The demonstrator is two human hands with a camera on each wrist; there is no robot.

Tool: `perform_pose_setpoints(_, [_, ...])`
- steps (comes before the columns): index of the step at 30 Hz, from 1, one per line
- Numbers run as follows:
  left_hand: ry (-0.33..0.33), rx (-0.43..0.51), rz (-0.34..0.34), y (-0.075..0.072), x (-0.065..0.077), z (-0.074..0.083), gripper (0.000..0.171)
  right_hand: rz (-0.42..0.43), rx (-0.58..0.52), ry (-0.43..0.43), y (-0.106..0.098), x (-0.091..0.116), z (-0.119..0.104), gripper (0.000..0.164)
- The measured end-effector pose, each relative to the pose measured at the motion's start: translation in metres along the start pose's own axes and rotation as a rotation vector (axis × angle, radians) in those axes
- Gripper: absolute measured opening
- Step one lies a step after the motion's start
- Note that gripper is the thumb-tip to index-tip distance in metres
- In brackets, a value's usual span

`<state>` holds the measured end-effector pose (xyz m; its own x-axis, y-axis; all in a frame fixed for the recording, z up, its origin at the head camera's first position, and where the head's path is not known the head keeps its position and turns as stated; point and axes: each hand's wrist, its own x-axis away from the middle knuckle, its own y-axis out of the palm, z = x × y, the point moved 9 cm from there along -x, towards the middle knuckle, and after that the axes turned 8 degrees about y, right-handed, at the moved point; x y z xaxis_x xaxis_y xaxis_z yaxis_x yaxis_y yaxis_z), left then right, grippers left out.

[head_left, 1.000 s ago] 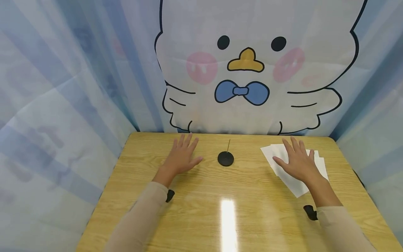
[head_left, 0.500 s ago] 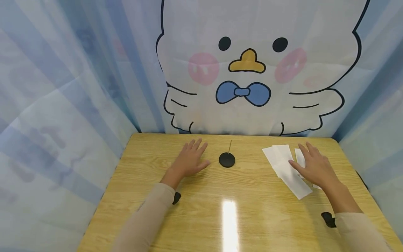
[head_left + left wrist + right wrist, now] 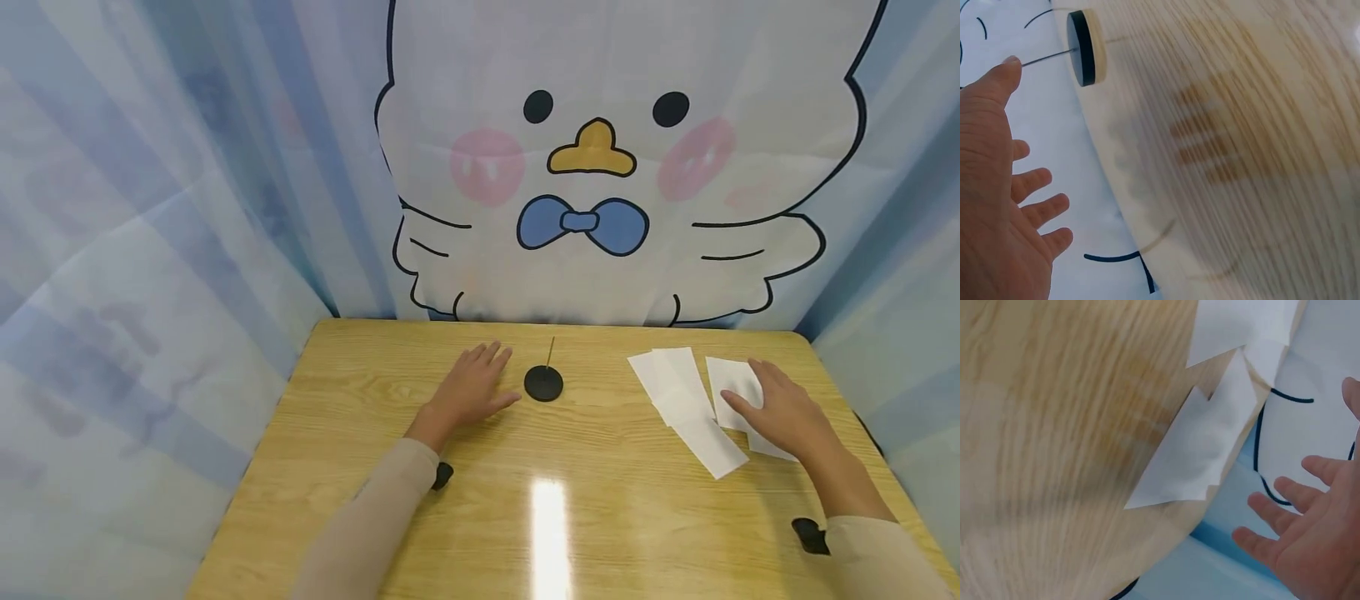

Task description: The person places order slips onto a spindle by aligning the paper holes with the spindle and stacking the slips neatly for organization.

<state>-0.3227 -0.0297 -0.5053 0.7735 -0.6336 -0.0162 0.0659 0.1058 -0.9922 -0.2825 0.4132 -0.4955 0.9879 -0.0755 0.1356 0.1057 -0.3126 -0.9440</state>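
A small black disc (image 3: 543, 384) with a thin upright rod (image 3: 551, 352) stands toward the back middle of the table. My left hand (image 3: 462, 392) hovers just left of this disc, fingers relaxed, nothing in its grasp; the left wrist view shows it apart from the disc and rod. Several white paper slips (image 3: 675, 392) lie overlapping on the right side, and more white paper slips (image 3: 726, 385) sit beside them. Over this second group is my right hand (image 3: 783, 408), fingers loosely extended and partly hiding the paper. In the right wrist view that hand holds nothing.
The wooden table (image 3: 480, 500) has its back edge against a curtain (image 3: 592, 275) printed with a cartoon character. More curtain hangs at the left and right. A bright light reflection (image 3: 551, 533) falls on the tabletop's front middle.
My left hand has moved right and toward me, closer to the black disc. My right hand has shifted right and nearer, uncovering more of the paper, which now shows as two groups.
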Motion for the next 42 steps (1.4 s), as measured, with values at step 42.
perform_pose_setpoints(42, [-0.097,0.32,0.036,0.034,-0.042,0.025,0.078,-0.053,-0.127,0.28,0.023,0.008,0.094,0.092])
